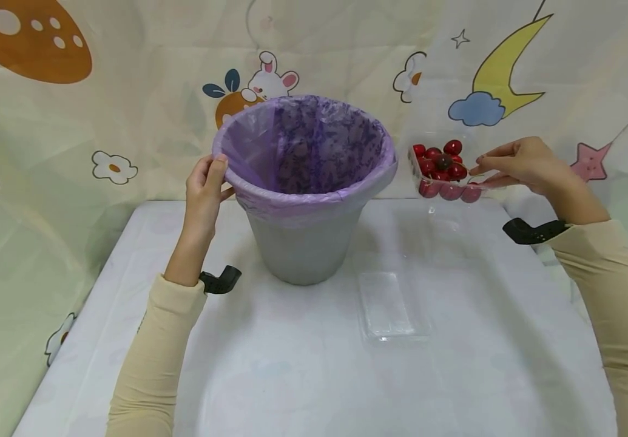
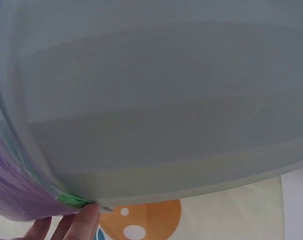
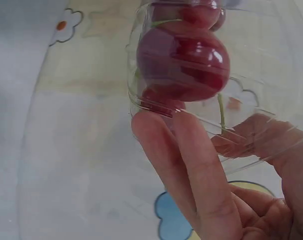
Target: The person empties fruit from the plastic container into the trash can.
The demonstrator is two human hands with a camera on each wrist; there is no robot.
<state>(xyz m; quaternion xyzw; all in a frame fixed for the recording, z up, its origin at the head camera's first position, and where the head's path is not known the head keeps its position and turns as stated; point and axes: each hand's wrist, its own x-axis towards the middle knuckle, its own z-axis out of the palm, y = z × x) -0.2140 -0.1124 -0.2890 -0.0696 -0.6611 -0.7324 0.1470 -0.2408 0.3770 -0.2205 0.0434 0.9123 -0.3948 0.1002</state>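
A light grey bin stands on the table, lined with a purple plastic bag folded over its rim. My left hand grips the bin's left rim, its thumb on the bag; in the left wrist view, fingers touch the rim beside the bag. My right hand pinches the right side of a clear plastic box, raised to the right of the bin. Dark red cherries fill it, some with green stems. In the right wrist view, two fingers press the box's wall below a large cherry.
A clear plastic tray or lid lies on the white-covered table to the right of the bin's base. Behind the table hangs a patterned cloth with cartoon prints.
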